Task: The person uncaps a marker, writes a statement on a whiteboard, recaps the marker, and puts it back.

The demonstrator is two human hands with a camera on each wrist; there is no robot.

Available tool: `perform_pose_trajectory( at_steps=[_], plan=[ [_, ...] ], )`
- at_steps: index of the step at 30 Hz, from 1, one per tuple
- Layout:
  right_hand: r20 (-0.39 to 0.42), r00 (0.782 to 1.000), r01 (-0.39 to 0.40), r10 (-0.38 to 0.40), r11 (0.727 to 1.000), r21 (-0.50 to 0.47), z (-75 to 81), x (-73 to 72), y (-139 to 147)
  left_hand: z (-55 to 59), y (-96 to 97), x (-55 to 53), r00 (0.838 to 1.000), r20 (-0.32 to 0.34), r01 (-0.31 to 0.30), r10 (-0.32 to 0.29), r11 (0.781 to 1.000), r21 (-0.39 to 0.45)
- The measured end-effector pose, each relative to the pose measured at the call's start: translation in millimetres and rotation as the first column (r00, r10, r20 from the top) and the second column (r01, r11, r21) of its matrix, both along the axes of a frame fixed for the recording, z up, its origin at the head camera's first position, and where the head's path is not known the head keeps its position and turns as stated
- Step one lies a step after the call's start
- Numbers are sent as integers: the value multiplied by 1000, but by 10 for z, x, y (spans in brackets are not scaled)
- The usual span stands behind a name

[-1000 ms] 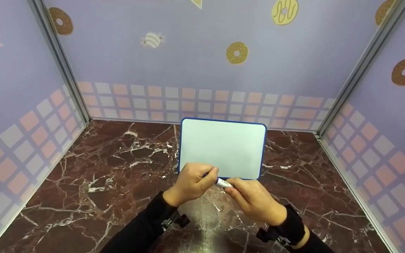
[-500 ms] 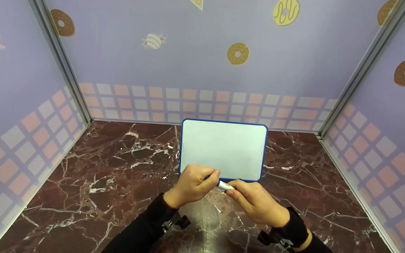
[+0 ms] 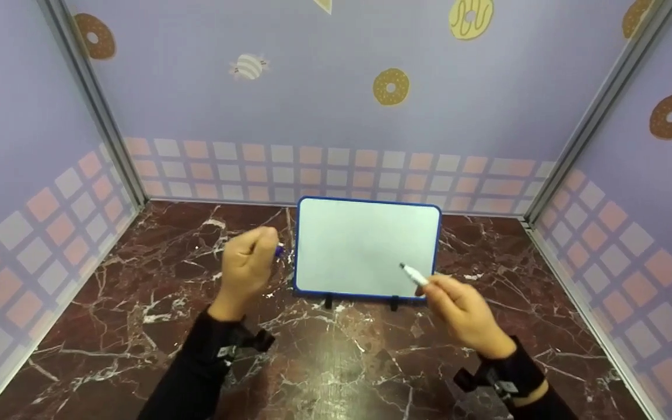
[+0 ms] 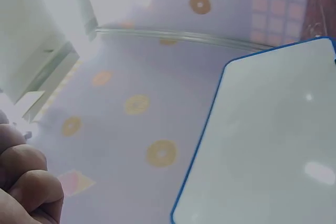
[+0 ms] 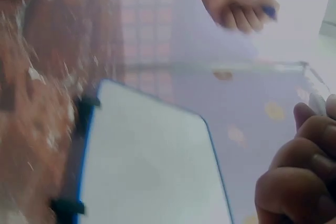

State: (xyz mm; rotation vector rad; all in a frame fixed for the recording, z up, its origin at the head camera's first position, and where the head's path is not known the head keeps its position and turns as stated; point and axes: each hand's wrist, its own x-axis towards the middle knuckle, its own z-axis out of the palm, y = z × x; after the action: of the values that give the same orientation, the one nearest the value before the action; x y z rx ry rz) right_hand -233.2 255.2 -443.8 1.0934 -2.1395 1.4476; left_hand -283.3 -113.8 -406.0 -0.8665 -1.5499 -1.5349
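Note:
My left hand (image 3: 245,265), fingers curled, holds a blue marker cap (image 3: 279,250) to the left of the whiteboard. In the right wrist view the cap (image 5: 270,11) pokes out of that fist. My right hand (image 3: 464,309) grips a white marker (image 3: 415,275) whose dark tip is bare and points up and left. The marker overlaps the lower right of the whiteboard (image 3: 365,245) in the head view; its rear end is hidden in the fingers. The whiteboard has a blue frame, a blank white face and black feet (image 3: 394,303) under its lower edge.
A dark red marbled tabletop (image 3: 196,356) lies under everything. Lilac panels (image 3: 324,105) with doughnut and sweet pictures stand behind and on both sides, joined by grey metal corner strips (image 3: 598,111). A black camera mount (image 3: 248,344) is strapped to each wrist.
Both hands were together on the marker; they have parted. The cap has come off with the left hand, which moved left and up. The right hand moved right with the uncapped marker.

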Motion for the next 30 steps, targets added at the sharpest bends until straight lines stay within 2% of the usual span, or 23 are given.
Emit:
perform_pose_trajectory(
  at_steps=[3, 8, 18, 23, 30],
  plan=[
    [-4, 1000, 11, -11, 1000, -10, 48, -4, 69, 42, -50, 12, 999, 41, -4, 4, 1000, 3],
    [-23, 999, 33, -33, 999, -6, 60, 11, 80, 19, -1, -7, 995, 103, -15, 13, 1000, 13],
    [-42, 998, 58, -57, 998, 17, 69, -5, 50, -2, -18, -27, 983, 178, -34, 50, 995, -89],
    [-43, 998, 54, -53, 998, 15, 67, -8, 34, 11, -78, -54, 962, 243, -81, 127, 978, -190],
    [-34, 998, 44, -44, 999, 3, 58, -5, 27, 24, -199, -141, 939, 270, -113, 212, 933, -341]
  ],
)
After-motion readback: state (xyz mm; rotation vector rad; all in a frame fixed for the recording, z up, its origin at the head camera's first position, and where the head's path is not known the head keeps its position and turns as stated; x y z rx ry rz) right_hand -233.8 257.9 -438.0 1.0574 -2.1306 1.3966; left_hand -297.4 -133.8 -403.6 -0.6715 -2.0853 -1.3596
